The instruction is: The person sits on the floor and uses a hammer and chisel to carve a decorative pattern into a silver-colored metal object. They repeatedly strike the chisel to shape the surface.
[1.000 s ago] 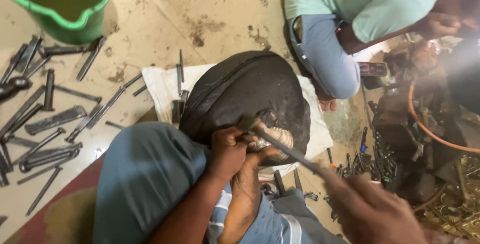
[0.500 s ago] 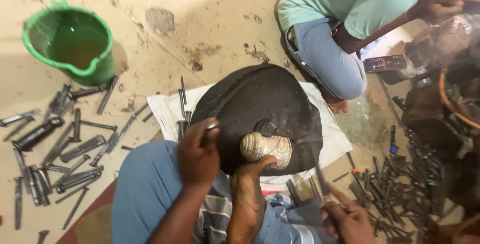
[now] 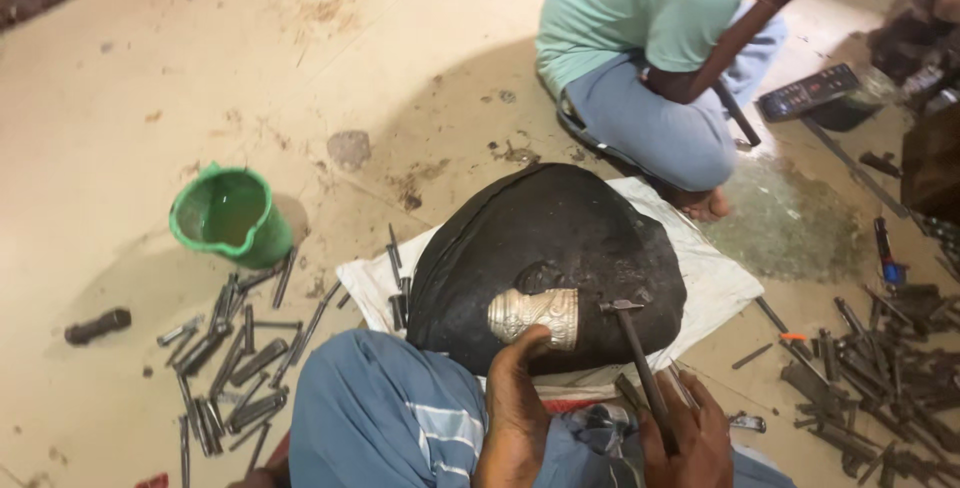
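Observation:
A small embossed silver cylinder (image 3: 535,315) lies set into the near side of a black dome-shaped block (image 3: 540,238). My left hand (image 3: 515,398) reaches up from my lap, and its curled fingers grip the cylinder's lower edge. My right hand (image 3: 690,438) is closed around the handle of a thin hammer (image 3: 635,348). The hammer's small head sits just right of the cylinder, touching or nearly touching the block. My blue-clad knee (image 3: 370,408) is below the block.
The block rests on a white cloth (image 3: 715,283). A green bucket (image 3: 230,213) and several steel punches (image 3: 235,358) lie at left, with more tools (image 3: 880,378) at right. Another person in a teal shirt (image 3: 650,8) squats behind, beside a dark handset (image 3: 808,93).
The view has pulled back and tilted up. My left hand came down off the top of the block to the cylinder's near edge. My right hand brought the hammer's head beside the cylinder.

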